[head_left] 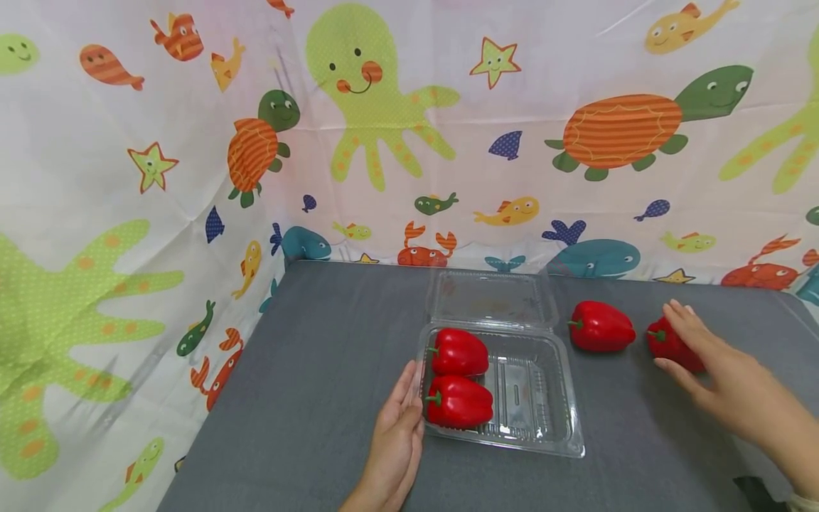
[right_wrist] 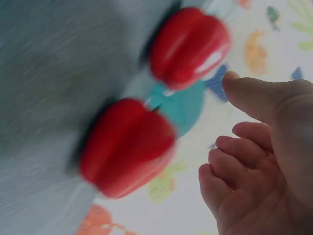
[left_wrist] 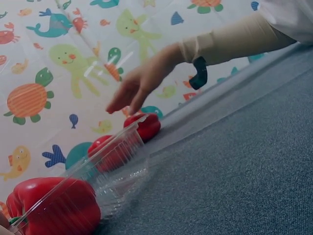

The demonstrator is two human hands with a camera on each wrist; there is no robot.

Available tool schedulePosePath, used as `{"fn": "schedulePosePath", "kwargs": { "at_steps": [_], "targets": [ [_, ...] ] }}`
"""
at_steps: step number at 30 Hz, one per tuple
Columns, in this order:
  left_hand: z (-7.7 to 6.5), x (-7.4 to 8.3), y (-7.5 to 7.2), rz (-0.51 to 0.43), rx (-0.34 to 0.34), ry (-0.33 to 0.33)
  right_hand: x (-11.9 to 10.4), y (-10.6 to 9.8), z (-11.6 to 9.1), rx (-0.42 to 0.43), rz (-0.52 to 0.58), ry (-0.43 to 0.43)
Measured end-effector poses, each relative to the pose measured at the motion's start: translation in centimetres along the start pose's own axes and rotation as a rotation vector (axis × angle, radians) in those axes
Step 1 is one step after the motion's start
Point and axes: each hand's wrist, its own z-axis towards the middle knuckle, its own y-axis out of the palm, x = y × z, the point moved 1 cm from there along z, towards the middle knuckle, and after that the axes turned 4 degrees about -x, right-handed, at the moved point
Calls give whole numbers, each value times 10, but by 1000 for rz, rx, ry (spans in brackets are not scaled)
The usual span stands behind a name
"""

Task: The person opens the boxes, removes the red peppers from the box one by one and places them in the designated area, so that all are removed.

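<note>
A clear plastic clamshell container (head_left: 572, 405) stands with its lid folded back. Inside, along its left side, lie two red bell peppers, a rear one (head_left: 459, 352) and a front one (head_left: 459, 402), green stems pointing left. My left hand (head_left: 393, 434) rests against the container's left wall, fingers straight and the thumb beside the rim. To the right, my right hand (head_left: 729, 377) hovers with spread fingers over another bell pepper (head_left: 668, 345), partly hiding it. In the right wrist view this hand (right_wrist: 264, 166) holds nothing. One more bell pepper (head_left: 601, 327) lies between it and the container.
Behind the grey table (head_left: 320, 370) hangs a white curtain (head_left: 409, 206) printed with sea animals, which also runs down the left side. The transparent lid (head_left: 493, 299) lies at the back of the table, close to the curtain.
</note>
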Motion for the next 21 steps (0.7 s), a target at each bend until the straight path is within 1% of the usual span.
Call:
{"fn": "schedulePosePath", "kwargs": {
  "at_steps": [3, 8, 11, 17, 21],
  "targets": [
    [-1, -1, -1, 2, 1, -2, -20, -6, -1, 15, 26, -57],
    [-1, -1, -1, 0, 5, -4, -56, -12, -1, 58, 55, -167],
    [-1, 0, -1, 2, 3, -2, -77, -12, -3, 61, 76, -202],
    [0, 0, -1, 1, -5, 4, -110, -11, -6, 2, 137, -225],
    [1, -1, 0, -5, 7, -4, -128, -9, -6, -47, 155, -253]
  ]
}}
